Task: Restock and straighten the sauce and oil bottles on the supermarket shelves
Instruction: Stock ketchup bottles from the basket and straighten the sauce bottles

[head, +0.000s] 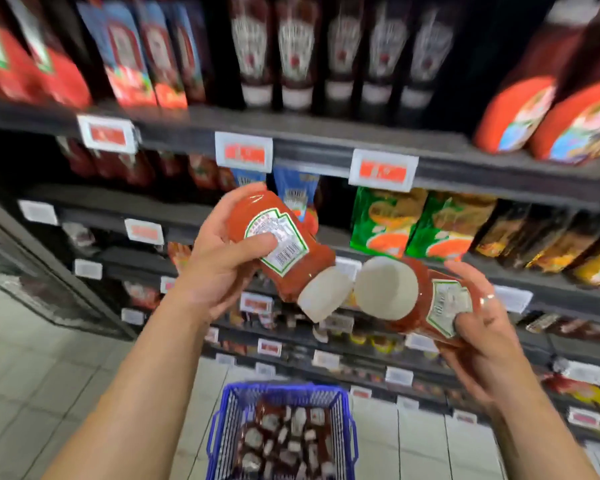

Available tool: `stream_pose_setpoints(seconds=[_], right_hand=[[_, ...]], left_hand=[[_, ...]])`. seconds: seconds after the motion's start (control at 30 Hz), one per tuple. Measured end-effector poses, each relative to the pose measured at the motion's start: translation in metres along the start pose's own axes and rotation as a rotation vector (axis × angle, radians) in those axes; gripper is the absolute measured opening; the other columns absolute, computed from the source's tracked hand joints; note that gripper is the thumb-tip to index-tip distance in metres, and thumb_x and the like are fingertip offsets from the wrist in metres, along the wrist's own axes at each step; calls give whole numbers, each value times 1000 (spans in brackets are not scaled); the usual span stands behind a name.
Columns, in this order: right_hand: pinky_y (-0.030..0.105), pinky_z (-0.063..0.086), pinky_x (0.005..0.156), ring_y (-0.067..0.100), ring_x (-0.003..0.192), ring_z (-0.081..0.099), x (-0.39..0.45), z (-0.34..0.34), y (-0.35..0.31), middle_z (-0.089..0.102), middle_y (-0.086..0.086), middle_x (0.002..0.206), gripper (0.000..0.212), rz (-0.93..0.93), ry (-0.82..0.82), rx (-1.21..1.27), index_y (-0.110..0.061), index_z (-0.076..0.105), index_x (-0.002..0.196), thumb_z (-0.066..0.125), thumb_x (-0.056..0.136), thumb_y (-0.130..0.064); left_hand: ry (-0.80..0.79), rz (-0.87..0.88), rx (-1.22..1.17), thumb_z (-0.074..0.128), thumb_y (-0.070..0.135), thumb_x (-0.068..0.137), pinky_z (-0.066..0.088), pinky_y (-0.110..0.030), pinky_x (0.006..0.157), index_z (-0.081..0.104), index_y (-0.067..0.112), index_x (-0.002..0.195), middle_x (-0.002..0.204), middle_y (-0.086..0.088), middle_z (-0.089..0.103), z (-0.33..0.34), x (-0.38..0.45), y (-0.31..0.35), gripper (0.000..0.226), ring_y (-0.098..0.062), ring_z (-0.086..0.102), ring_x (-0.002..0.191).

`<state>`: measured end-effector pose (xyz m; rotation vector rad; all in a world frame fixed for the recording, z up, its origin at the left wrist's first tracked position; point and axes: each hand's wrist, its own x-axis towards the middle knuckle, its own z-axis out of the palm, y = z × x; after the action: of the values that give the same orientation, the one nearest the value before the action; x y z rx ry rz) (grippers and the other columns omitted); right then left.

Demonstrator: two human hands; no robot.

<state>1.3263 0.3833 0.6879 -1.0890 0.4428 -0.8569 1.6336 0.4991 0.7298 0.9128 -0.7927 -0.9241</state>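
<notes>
Hands raised before the shelves: left hand (222,261) grips one ketchup bottle (284,247), cap toward 5 o'clock; right hand (482,334) grips a second ketchup bottle (426,299), cap toward 10 o'clock.

No wording is being resolved on the bottle labels (280,242) or the shelf price tags (244,154) (all blurred).

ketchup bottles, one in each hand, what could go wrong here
1. The white caps nearly touch; a knock could loosen one.
2. Each hand, left hand and right hand, holds a bottle, left bottle and right bottle, tilted, so either might slip toward the basket.
3. With no free hand, placing one may nudge shelved bottles.
</notes>
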Motion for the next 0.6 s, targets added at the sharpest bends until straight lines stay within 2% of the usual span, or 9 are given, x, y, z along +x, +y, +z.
stream_pose_setpoints(seconds=[0.03,0.07,0.13,0.17,0.27,0.33,0.43,0.5,0.6], right_hand=[[30,61,63,19,76,71,7,5,-20,70,12,104,77,-54,12,-16,-18,57,127,91,58,-15],[30,60,61,19,75,71,13,10,-38,70,11,99,65,-110,21,-21,-20,60,123,85,63,-10],[27,55,48,16,60,69,25,21,-68,70,8,89,46,-209,23,-51,-27,63,119,61,78,-5],[28,55,47,17,61,70,32,28,-82,71,8,90,48,-240,6,-80,-28,62,122,59,79,-6],[36,60,64,24,74,71,59,53,-116,69,17,102,65,-315,-55,-183,-25,58,130,71,71,-2],[33,59,76,23,81,69,81,71,-134,71,16,105,58,-366,-33,-270,-26,63,124,68,71,-4],[39,54,90,27,96,67,113,96,-150,74,9,108,49,-440,48,-293,-21,67,118,77,71,-16],[32,56,89,19,94,69,132,113,-152,76,1,105,56,-467,107,-338,-18,67,119,87,67,-20],[26,56,83,11,89,70,158,130,-147,78,-3,100,52,-481,233,-403,-19,68,116,85,67,-25]], left_hand=[[1,46,27,80,6,65,59,-32,69,59,22,129,105,-6,71,6,6,14,69,-20,70,87],[-5,86,57,81,6,65,59,-32,68,61,23,127,104,-4,71,12,13,28,67,-19,70,86],[-14,158,99,85,6,63,59,-35,69,63,26,125,105,-3,71,22,28,53,68,-19,70,86],[-20,191,110,86,6,63,58,-35,70,64,26,125,106,-3,71,26,37,65,69,-19,70,87],[-26,257,181,90,9,57,58,-35,73,64,28,122,106,-3,73,36,70,94,73,-19,70,87],[-38,273,251,92,12,52,58,-31,71,65,27,117,100,2,75,38,94,109,72,-15,71,83],[-86,286,354,94,9,50,57,-25,73,67,25,112,97,1,76,33,124,123,70,-11,71,83],[-116,311,400,94,6,51,57,-24,74,70,30,109,101,0,76,26,139,128,68,-11,73,85],[-142,325,374,92,6,52,57,-24,75,70,30,110,104,-3,76,12,160,132,67,-15,75,90]])
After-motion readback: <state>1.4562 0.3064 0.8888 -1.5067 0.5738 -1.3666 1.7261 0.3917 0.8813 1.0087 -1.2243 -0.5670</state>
